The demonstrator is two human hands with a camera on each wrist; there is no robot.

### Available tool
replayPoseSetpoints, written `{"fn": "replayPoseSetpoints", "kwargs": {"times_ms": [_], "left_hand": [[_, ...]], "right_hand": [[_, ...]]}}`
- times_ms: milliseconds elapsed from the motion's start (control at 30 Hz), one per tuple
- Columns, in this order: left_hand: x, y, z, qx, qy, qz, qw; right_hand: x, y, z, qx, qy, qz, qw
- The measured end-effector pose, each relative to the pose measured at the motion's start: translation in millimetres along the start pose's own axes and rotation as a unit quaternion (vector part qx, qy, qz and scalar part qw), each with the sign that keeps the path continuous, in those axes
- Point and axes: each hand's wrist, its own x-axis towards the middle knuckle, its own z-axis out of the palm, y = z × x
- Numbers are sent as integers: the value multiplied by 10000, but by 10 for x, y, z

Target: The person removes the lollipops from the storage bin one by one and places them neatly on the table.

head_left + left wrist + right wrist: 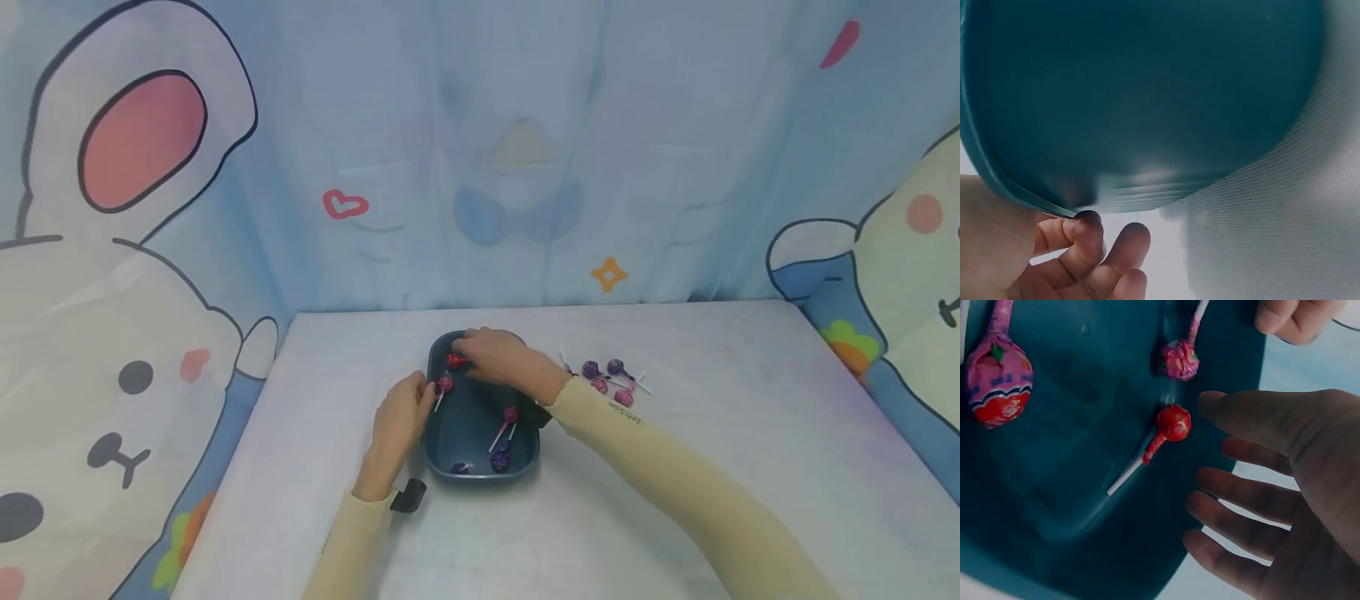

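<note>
A dark teal tray (pixel 465 425) with rounded corners holds several wrapped lollipops. My left hand (pixel 397 425) grips its left rim; in the left wrist view, the fingers (pixel 1088 234) curl at the edge of the tray (pixel 1147 94). Over the far end of the tray is my right hand (pixel 502 358), its fingers apart and nothing between them. Just beside its thumb lies a red lollipop (pixel 1174 422), stick on the tray floor. A pink lollipop (pixel 1179 360) rests near the left hand. Toward the near end lie another pink lollipop (pixel 511 414) and a purple lollipop (pixel 500 460).
To the right of the tray, several loose lollipops lie on the white table, among them a purple lollipop (pixel 616 367) and a pink lollipop (pixel 624 397). A blue curtain (pixel 525 167) with cartoon prints hangs behind the table's far edge.
</note>
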Motion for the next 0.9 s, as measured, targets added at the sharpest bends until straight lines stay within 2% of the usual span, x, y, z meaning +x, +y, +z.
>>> {"fn": "replayPoseSetpoints", "kwargs": {"times_ms": [300,500,700,900], "left_hand": [[-12,7,8,80,-28,-45,10000],[6,15,-7,44,-11,-22,10000],[12,6,-8,-13,-15,-33,10000],[8,-11,19,-12,-35,-122,9999]], "right_hand": [[176,-64,98,-251,-570,346,9975],[244,-34,125,-206,-886,526,9945],[280,-37,137,-36,-844,486,9952],[308,-38,247,1,-821,430,9957]]}}
